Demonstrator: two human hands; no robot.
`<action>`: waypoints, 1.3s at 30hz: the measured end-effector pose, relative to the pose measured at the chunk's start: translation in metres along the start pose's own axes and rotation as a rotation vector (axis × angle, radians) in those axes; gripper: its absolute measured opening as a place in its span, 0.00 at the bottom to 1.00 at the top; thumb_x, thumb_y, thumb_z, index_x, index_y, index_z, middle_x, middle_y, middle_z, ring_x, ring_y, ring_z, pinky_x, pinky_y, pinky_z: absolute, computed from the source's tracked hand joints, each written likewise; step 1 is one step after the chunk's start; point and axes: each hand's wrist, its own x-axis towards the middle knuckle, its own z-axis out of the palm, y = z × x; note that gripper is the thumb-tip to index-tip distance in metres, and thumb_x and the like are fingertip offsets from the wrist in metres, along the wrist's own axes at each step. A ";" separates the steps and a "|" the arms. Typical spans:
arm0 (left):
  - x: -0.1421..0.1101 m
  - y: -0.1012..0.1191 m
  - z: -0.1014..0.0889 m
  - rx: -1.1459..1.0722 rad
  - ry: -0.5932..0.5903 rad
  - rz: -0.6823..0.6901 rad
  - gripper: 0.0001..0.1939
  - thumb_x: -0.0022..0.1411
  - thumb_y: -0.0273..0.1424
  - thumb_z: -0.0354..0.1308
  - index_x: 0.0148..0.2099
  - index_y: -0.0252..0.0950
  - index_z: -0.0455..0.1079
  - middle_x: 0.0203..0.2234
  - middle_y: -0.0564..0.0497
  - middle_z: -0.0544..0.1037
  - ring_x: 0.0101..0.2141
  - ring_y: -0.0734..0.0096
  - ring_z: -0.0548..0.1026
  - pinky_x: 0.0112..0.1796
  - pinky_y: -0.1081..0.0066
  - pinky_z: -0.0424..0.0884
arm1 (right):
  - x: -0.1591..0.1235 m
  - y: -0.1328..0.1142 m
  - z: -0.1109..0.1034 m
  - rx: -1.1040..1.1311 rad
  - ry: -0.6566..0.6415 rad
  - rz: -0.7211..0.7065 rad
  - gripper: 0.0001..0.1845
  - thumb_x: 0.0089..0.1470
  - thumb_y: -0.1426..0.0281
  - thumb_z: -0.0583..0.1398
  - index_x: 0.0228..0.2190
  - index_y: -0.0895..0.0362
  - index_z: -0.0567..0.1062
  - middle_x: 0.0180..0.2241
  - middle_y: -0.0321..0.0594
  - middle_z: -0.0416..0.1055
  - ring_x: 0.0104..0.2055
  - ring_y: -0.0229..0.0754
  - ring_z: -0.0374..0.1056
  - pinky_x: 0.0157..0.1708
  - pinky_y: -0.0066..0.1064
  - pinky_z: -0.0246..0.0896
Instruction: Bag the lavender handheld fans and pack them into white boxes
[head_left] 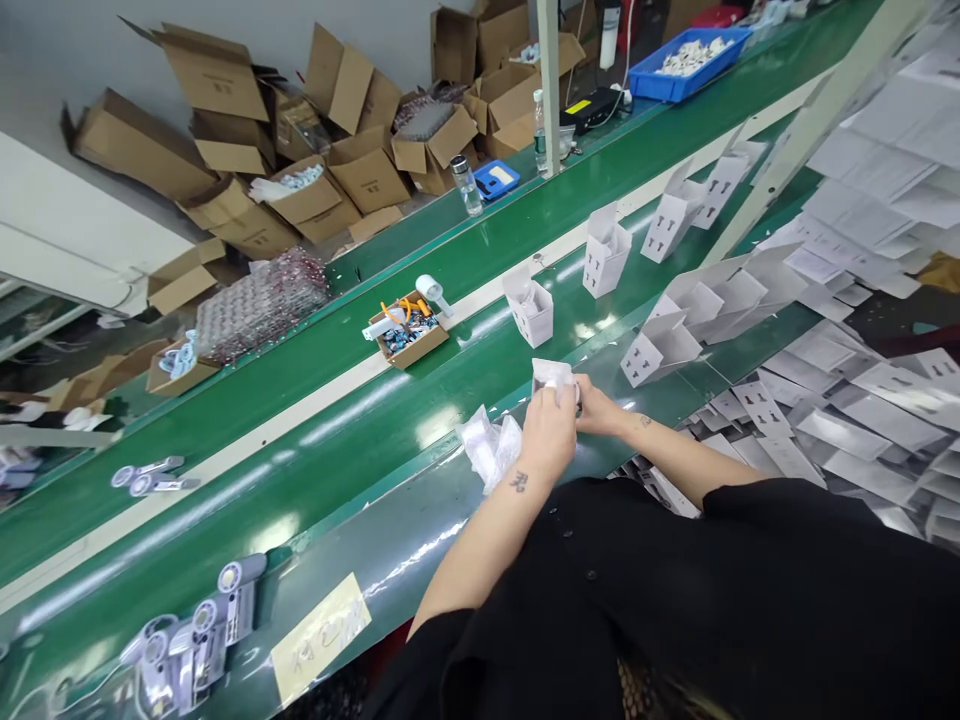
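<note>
In front of my body, my right hand [596, 405] is closed around the side of a small white carton [547, 368] with its top flap up. My left hand [551, 432] is at the carton's mouth, its fingers bent over a white plastic-wrapped item [556, 380]; the fingertips and the item's lower part are hidden. Beside my left wrist lie crumpled clear plastic bags [491, 447], on the near edge of the green bench. Just beyond my hands stands another open white carton [529, 312] with something white inside.
More open cartons [606, 252] stand at right, with stacked flat cartons [840, 400] beside me. Small handheld fans [191, 645] lie at lower left near a handwritten paper [321, 640]. Across the belt sits a cardboard tray of small parts [412, 340]. A post [550, 90] rises behind.
</note>
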 end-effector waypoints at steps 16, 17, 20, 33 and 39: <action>-0.126 -0.082 0.067 -0.197 -0.088 -0.594 0.15 0.64 0.34 0.48 0.49 0.34 0.70 0.37 0.44 0.76 0.40 0.62 0.72 0.40 0.67 0.66 | 0.160 -0.049 0.001 -0.072 -0.216 -0.301 0.35 0.39 0.65 0.67 0.49 0.57 0.62 0.47 0.46 0.66 0.47 0.50 0.64 0.45 0.39 0.62; -0.128 -0.077 0.078 -0.173 -0.135 -0.572 0.18 0.63 0.36 0.51 0.52 0.33 0.67 0.40 0.43 0.75 0.41 0.61 0.72 0.41 0.67 0.66 | 0.179 -0.049 0.009 -0.087 -0.249 -0.313 0.37 0.39 0.66 0.67 0.49 0.58 0.61 0.46 0.46 0.66 0.47 0.50 0.64 0.46 0.41 0.61; -0.125 -0.068 0.101 -0.037 -0.161 -0.600 0.32 0.57 0.39 0.59 0.59 0.29 0.58 0.43 0.39 0.71 0.44 0.56 0.69 0.43 0.64 0.65 | 0.223 -0.046 0.031 -0.124 -0.342 -0.332 0.37 0.38 0.69 0.67 0.49 0.58 0.60 0.45 0.45 0.68 0.46 0.51 0.65 0.48 0.42 0.59; -0.139 -0.065 0.099 -0.471 0.194 -0.571 0.08 0.64 0.30 0.46 0.38 0.36 0.67 0.32 0.46 0.74 0.38 0.64 0.72 0.42 0.64 0.65 | 0.049 -0.025 0.074 0.321 -0.402 0.256 0.22 0.43 0.60 0.65 0.40 0.56 0.70 0.38 0.43 0.70 0.38 0.43 0.67 0.36 0.36 0.66; -0.143 -0.057 0.087 -1.013 0.139 -0.562 0.19 0.58 0.36 0.57 0.51 0.35 0.66 0.41 0.44 0.75 0.40 0.63 0.73 0.44 0.63 0.67 | 0.016 -0.032 0.080 0.993 -0.415 0.659 0.21 0.38 0.66 0.68 0.36 0.55 0.69 0.32 0.35 0.72 0.32 0.37 0.69 0.32 0.30 0.66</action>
